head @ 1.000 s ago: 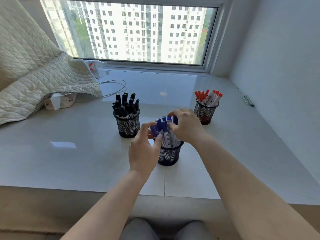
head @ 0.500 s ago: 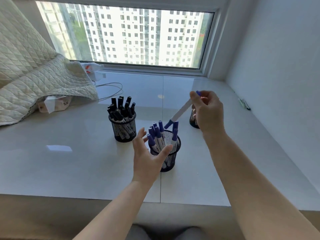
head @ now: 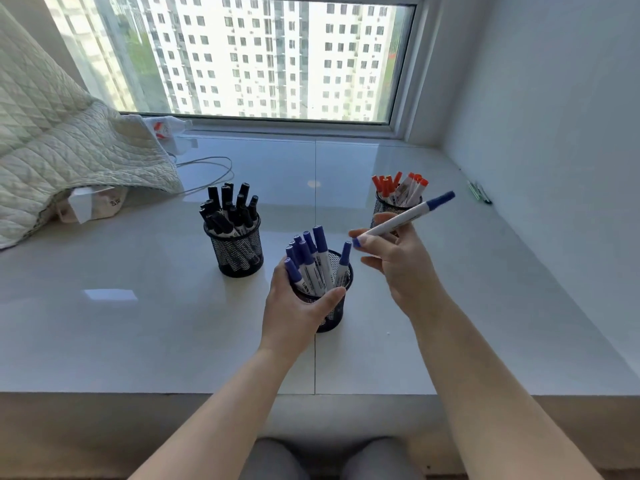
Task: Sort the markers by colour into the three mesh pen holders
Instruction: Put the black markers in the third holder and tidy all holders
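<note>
Glossy white desk [head: 138, 323] offers little grip, so the blue-marker holder [head: 337, 306], clasped by the left hand [head: 294, 306], could be tipped if the blue marker [head: 405, 218] pinched in the right hand [head: 398, 261] is jammed against crowded caps.

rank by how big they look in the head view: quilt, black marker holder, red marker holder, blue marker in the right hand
1. quilt
2. black marker holder
3. red marker holder, partly hidden and farther away, so unsure against the black one
4. blue marker in the right hand
</note>
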